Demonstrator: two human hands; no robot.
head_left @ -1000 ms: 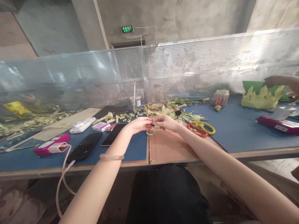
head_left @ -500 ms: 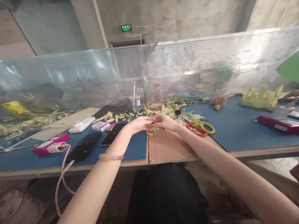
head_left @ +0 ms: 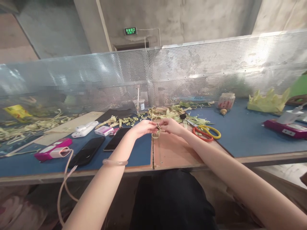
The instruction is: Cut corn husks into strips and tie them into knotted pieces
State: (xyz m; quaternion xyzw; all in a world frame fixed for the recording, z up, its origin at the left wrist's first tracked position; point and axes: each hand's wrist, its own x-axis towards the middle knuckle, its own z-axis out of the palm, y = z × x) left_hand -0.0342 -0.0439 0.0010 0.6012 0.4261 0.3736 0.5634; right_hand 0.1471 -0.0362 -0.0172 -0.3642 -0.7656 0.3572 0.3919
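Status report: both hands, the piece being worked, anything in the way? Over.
Left grip and right grip close together, pinching pale strip. Strip's loop visible below. Scissors beside right forearm, not between grips.

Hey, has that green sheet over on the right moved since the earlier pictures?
Yes. Judged against the jar, the green sheet is farther right than a second ago, now at the picture's right edge.

a thin, pale strip (head_left: pixel 155 136) hangs curled below the fingers (head_left: pixel 166 121).

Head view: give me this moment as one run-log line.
left hand: pinching pale strip | right hand: pinching same strip | strip: partly hidden | scissors: right of both hands
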